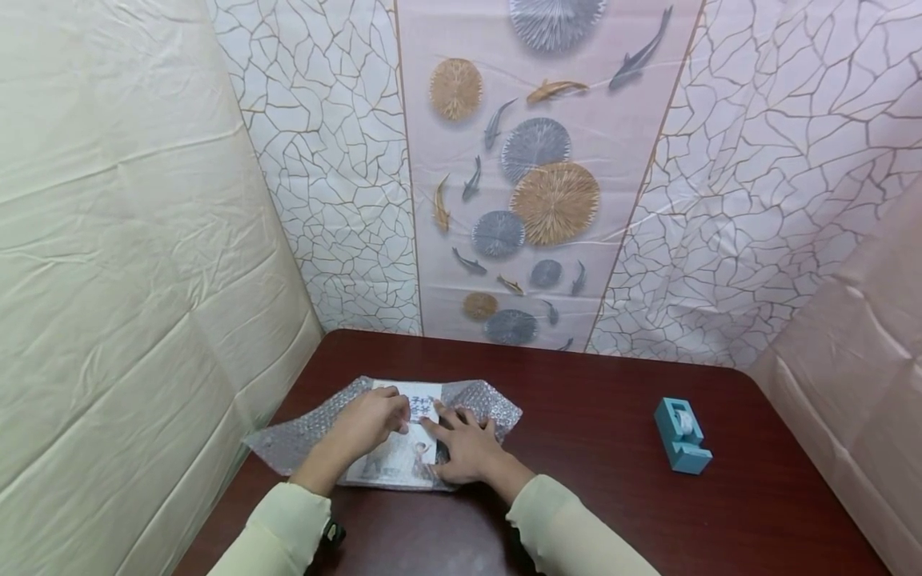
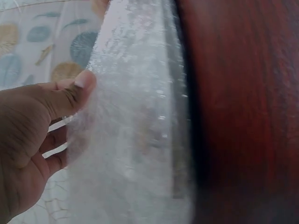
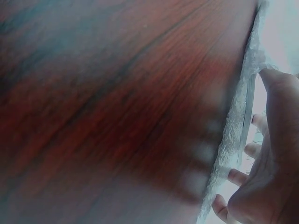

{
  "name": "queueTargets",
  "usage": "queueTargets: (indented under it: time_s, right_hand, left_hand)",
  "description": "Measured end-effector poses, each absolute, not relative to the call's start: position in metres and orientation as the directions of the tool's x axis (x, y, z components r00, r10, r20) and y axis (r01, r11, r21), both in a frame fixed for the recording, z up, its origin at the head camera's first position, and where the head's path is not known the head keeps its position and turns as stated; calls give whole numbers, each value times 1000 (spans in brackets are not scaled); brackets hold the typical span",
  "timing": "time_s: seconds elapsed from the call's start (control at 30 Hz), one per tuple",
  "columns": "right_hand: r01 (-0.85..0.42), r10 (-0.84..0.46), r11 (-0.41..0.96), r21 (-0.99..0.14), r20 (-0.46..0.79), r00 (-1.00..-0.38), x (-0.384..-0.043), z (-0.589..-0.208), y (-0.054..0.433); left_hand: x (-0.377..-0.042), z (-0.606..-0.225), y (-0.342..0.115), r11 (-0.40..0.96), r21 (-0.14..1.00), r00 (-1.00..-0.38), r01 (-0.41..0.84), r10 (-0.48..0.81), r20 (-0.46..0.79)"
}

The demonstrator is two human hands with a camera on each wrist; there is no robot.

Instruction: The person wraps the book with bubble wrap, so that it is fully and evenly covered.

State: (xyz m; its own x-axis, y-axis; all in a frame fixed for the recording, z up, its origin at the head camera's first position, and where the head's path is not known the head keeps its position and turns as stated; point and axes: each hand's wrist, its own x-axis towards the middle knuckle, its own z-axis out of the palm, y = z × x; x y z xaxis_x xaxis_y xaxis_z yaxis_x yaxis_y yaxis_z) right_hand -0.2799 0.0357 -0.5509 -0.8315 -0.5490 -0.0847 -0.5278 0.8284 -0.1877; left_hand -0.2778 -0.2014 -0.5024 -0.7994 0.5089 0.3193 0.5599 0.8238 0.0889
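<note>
A book [image 1: 392,462] with a white cover, dark characters and a pale picture lies on a sheet of bubble wrap [image 1: 291,444], which spreads out to both sides. Above the cover, my left hand [image 1: 369,422] has thumb and fingers drawn together. In the left wrist view, that hand [image 2: 35,123] pinches the edge of the bubble wrap [image 2: 124,93], thumb in front and fingers behind. With fingers spread, my right hand [image 1: 470,450] rests on the book's right side and the wrap beside it. The right wrist view shows its fingers [image 3: 238,176] along the wrapped edge.
A teal tape dispenser [image 1: 680,436] with a roll of clear tape stands on the right of the dark red wooden table [image 1: 576,480]. Behind the table hangs a patterned cloth [image 1: 504,272]. Pale padded cloth walls [image 1: 144,280] stand at the sides.
</note>
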Motion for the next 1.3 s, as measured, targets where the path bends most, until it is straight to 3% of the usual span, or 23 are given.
queueTargets:
  time_s: [0.33,0.7,1.3]
  right_hand:
    - [-526,-546,831,-181,-86,-833,-277,-552,33]
    - [-535,-553,826,-179,-71,-830,-281,-557,33]
    - [-515,-547,820,-249,-76,-834,-277,-544,36]
  left_hand:
    - [-292,-533,-203,779,154,-758,607,511,404]
    - [-299,-543,-202,782,310,-835,541,456,307]
    - [-304,-545,-197,791,345,-859,505,423,289]
